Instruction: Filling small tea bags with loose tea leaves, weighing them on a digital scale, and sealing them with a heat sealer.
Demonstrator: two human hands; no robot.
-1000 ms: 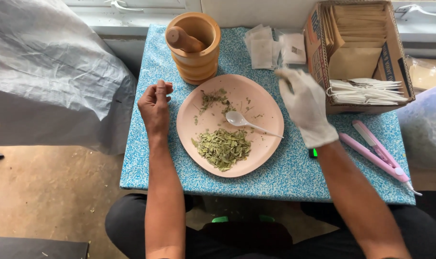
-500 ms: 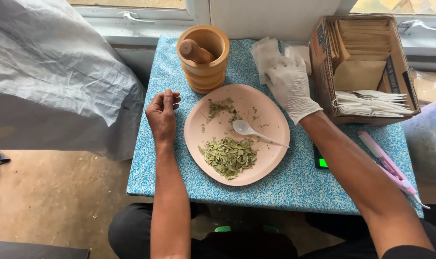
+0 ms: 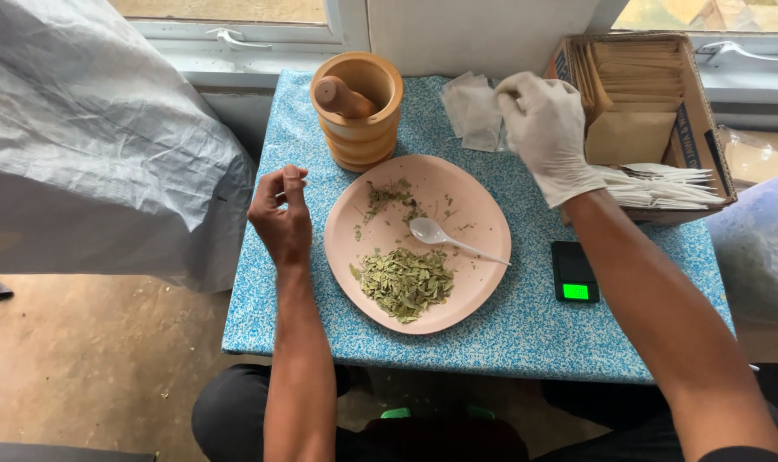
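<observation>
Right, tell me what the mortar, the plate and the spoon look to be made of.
Mortar: wood, seemingly turned, pale tan with a smooth matte finish and ringed grooves. Plate: pale pink, smooth and even; ceramic or melamine, the look leaves it open. Spoon: white, thin, slightly glossy, probably plastic.

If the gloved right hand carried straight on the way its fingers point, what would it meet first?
Probably the small white filter bags lying by the wall; the right hand already reaches their edge, though whether it touches them is unclear.
</observation>
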